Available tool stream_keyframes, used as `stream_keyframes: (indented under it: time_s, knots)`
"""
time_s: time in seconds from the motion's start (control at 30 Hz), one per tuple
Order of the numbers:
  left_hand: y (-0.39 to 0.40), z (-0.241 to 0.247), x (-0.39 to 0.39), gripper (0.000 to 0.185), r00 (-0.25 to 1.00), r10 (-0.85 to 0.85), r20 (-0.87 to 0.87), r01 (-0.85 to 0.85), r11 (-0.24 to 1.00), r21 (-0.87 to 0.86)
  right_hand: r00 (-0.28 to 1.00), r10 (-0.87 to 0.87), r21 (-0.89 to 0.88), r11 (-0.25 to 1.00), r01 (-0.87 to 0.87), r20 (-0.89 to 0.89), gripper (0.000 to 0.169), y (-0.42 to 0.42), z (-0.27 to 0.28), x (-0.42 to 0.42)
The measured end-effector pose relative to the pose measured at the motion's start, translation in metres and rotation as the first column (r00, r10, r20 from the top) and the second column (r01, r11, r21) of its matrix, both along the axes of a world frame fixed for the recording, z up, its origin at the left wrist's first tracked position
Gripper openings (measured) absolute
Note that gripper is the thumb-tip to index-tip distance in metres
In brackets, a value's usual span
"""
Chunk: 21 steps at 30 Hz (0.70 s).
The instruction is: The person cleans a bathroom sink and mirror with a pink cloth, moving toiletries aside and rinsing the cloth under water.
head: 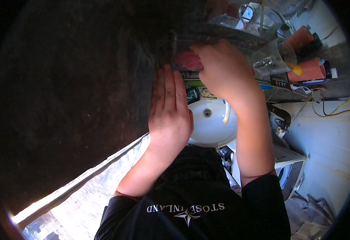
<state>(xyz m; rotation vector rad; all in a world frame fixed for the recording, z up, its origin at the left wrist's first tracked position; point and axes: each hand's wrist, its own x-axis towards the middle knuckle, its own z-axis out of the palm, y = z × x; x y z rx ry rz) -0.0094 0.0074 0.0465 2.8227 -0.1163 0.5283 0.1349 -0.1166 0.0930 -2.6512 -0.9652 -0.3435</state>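
My right hand [226, 72] is blurred and grips a pink item [188, 60], perhaps a cloth or sponge, partly hidden behind its fingers. It is by a glass or clear plastic surface above the washbasin. My left hand [170, 105] holds nothing; its fingers point straight up, side by side, against or close to a dark wall [103, 75]. Under both hands lies a white washbasin [214, 132] with a round drain [207, 112] and a white tap spout [227, 114].
To the right, a shelf holds a clear pitcher [262, 21], a clear cup [271, 58] and orange containers [308, 69]. Loose wires [328, 115] cross the right wall. A front-loading washing machine [289, 174] stands low on the right. A dark boxed item [192, 95] rests behind the washbasin.
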Motion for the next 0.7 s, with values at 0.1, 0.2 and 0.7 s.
stream_keyframes:
  time_s: [0.1, 0.2, 0.7]
  knots:
    - [-0.001, -0.001, 0.001, 0.079, 1.000, -0.011, 0.006, 0.011, 1.000, -0.009, 1.000, -0.006, 0.042, 0.999, 0.007, -0.003, 0.023, 0.005, -0.006, 0.016]
    - [-0.001, -0.001, 0.002, 0.079, 1.000, -0.011, 0.007, 0.011, 1.000, -0.007, 1.000, 0.018, -0.008, 1.000, -0.018, -0.024, 0.020, 0.000, -0.002, 0.012]
    - [-0.003, -0.006, 0.000, 0.082, 0.999, 0.000, 0.046, 0.000, 1.000, -0.001, 0.992, -0.052, -0.057, 0.997, 0.046, -0.111, 0.029, -0.002, -0.004, 0.019]
